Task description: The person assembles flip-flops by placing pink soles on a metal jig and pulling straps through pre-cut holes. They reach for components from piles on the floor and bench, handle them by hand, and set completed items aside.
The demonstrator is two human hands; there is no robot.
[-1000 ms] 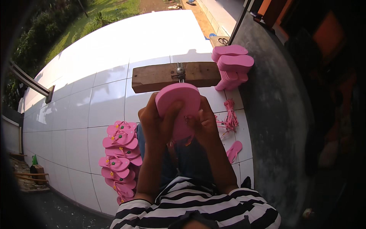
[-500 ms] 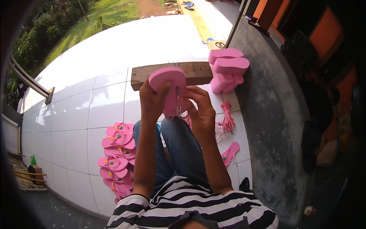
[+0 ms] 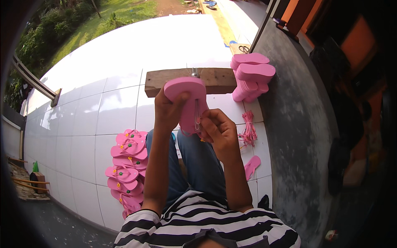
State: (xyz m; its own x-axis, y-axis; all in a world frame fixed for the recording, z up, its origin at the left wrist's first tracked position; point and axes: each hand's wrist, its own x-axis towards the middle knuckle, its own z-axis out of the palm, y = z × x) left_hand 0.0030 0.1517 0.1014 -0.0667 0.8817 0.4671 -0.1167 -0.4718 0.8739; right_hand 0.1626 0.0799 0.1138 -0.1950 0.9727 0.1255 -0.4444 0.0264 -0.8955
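Note:
My left hand (image 3: 168,109) is closed around a pink flip-flop sole (image 3: 186,86), held up above my knees with the thumb pressed on its face. A thin looped metal wire (image 3: 197,113) sticks out of the sole and lies along it. Beside the wire's lower end, my right hand (image 3: 221,131) is pinched closed. Pink strap material with a small yellow flower (image 3: 202,140) shows under its fingers, which partly hide it. Just beyond the sole, a wooden block (image 3: 219,80) has upright metal prongs (image 3: 194,72) fixed to it.
Finished pink flip-flops with flowers (image 3: 126,173) are piled at my left. Stacked pink soles (image 3: 256,72) stand right of the block. Nearer lie a bundle of pink straps (image 3: 249,130) and a single pink flip-flop (image 3: 252,167). Scissors (image 3: 244,49) rest beyond the stack.
My right hand has moved down and slightly right, and its fingers have drawn together. The sole stays in my left hand, a little lower in the picture.

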